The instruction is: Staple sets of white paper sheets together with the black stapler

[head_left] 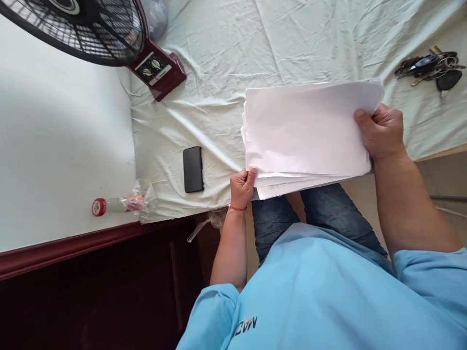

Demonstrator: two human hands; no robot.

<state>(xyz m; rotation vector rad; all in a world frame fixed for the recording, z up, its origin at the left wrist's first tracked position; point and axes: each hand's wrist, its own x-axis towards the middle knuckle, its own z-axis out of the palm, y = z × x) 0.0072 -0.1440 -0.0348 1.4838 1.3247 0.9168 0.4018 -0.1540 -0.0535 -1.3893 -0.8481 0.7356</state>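
Observation:
A stack of white paper sheets (306, 129) spans the space between my two hands, over the table's near edge. Its top sheet looks blank, and the lower sheets stick out unevenly at the left and near sides, one showing faint print. My left hand (242, 187), with a red string at the wrist, pinches the near left corner, thumb on top. At the right side my right hand (385, 129) grips the stack, its thumb on the top sheet and its other fingers mostly hidden beneath.
A pale green cloth (219, 63) covers the table. On it are a black phone (193, 169), a bunch of keys (434, 68) and a dark red fan (160, 73). A red-capped bottle (116, 205) lies at the left beside clear plastic.

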